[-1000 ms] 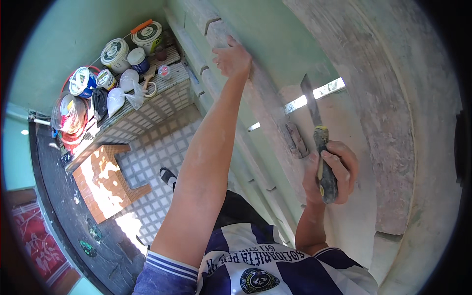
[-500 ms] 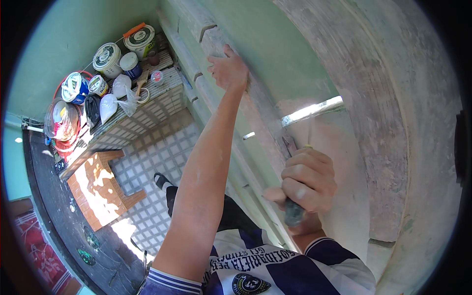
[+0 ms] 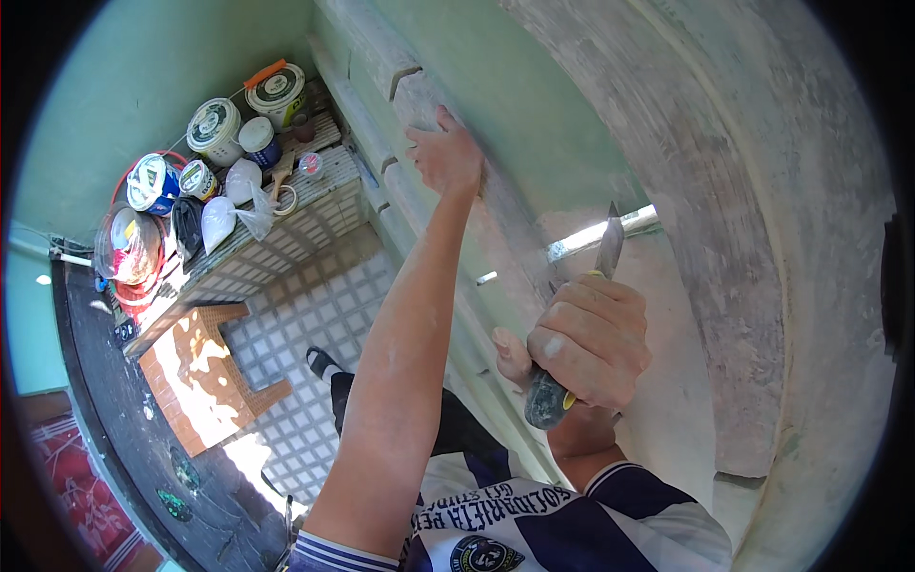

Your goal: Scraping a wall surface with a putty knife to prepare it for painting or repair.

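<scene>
My left hand (image 3: 448,160) lies against the pale, dusty beam (image 3: 434,105) that runs along the green wall. Its fingers are partly spread, with nothing seen in them. My right hand (image 3: 593,334) is wrapped round the dark, yellow-trimmed handle of a knife (image 3: 610,246). The knife's narrow, pointed blade sticks up out of the fist, in front of a bright gap (image 3: 567,248) in the wall. White dust marks the knuckles. Whether the blade touches anything is hard to tell.
At left, a tiled ledge (image 3: 315,214) bears several paint buckets (image 3: 212,143), plastic bags (image 3: 219,221), a tape roll (image 3: 285,200) and an orange-handled roller (image 3: 265,73). A brown stool (image 3: 195,367) stands on the tiled floor (image 3: 286,324). A broad plastered arch (image 3: 724,238) curves at right.
My right hand has turned, so the knife's blade now shows its flat side and its handle butt swings left. My left hand stays on the beam. The view has shifted slightly.
</scene>
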### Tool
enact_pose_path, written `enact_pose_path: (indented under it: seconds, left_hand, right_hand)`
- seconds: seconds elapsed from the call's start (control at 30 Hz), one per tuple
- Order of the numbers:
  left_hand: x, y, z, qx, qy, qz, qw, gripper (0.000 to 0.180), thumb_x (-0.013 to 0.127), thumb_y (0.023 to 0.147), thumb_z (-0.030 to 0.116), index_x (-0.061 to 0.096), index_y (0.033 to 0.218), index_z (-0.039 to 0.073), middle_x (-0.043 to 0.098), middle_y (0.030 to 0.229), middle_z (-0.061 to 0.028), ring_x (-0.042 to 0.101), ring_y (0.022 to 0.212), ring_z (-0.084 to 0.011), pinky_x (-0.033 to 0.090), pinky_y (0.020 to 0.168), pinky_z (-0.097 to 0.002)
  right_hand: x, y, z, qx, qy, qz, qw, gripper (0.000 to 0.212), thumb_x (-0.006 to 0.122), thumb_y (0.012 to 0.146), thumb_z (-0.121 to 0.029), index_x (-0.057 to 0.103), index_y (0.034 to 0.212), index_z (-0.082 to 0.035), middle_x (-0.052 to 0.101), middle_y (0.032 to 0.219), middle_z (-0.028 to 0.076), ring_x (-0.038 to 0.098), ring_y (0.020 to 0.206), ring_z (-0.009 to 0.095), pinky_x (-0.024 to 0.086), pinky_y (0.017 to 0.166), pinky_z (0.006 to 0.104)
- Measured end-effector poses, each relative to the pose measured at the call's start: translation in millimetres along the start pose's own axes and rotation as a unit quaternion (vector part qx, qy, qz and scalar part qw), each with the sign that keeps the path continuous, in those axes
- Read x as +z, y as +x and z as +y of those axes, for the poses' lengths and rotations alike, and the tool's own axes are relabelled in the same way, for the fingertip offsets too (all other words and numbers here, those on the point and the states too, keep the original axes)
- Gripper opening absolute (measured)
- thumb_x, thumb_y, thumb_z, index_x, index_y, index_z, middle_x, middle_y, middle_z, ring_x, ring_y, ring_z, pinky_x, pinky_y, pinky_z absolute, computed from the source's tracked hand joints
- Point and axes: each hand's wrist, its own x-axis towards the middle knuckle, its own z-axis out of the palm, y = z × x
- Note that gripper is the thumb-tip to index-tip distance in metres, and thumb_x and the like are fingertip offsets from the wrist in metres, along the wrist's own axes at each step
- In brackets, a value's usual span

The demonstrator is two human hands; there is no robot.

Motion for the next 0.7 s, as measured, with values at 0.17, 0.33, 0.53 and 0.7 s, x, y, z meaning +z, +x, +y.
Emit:
enact_pose_path:
  seconds: [0.17, 0.33, 0.53, 0.7]
  left_hand:
    - [-3.1, 1.1, 4.1, 0.001, 0.005, -0.009, 1.000, 0.074, 0.042, 0.092, 0.056, 0.031, 0.139, -0.001, 0.048, 0.125, -0.0277, 0.054, 0.111, -0.0406, 0.044, 0.092, -0.0483]
    - [2.0, -2.2, 3.0, 0.004, 0.002, -0.005, 1.000, 0.075, 0.041, 0.092, 0.056, 0.030, 0.139, -0.001, 0.048, 0.125, -0.0277, 0.054, 0.111, -0.0406, 0.043, 0.092, -0.0490]
    - [1.1, -0.8, 2.3, 0.003, 0.004, -0.007, 1.000, 0.076, 0.041, 0.092, 0.057, 0.029, 0.140, -0.001, 0.047, 0.125, -0.0279, 0.054, 0.111, -0.0407, 0.044, 0.092, -0.0487]
    - [1.1, -0.7, 3.5, 0.002, 0.006, -0.004, 1.000, 0.076, 0.041, 0.092, 0.057, 0.030, 0.140, -0.002, 0.047, 0.125, -0.0279, 0.054, 0.111, -0.0405, 0.044, 0.091, -0.0490]
  right_hand:
    - [-2.0, 3.2, 2.4, -0.006, -0.016, 0.035, 0.999, 0.041, 0.072, 0.070, -0.001, 0.036, 0.051, -0.007, 0.035, 0.047, 0.001, 0.039, 0.039, 0.016, 0.027, 0.037, 0.0260]
    - [-2.4, -1.2, 2.8, -0.009, -0.008, 0.004, 1.000, 0.033, 0.067, 0.074, -0.001, 0.042, 0.054, -0.003, 0.038, 0.047, 0.003, 0.041, 0.038, 0.016, 0.030, 0.039, 0.0270]
    - [1.5, -4.6, 2.3, -0.020, -0.012, 0.008, 1.000, 0.032, 0.065, 0.073, 0.001, 0.041, 0.054, -0.004, 0.038, 0.048, 0.002, 0.041, 0.038, 0.016, 0.033, 0.039, 0.0269]
    - [-3.7, 7.3, 1.1, -0.028, -0.043, 0.008, 0.999, 0.032, 0.065, 0.074, 0.001, 0.041, 0.055, -0.005, 0.038, 0.048, 0.002, 0.041, 0.038, 0.016, 0.033, 0.039, 0.0269]
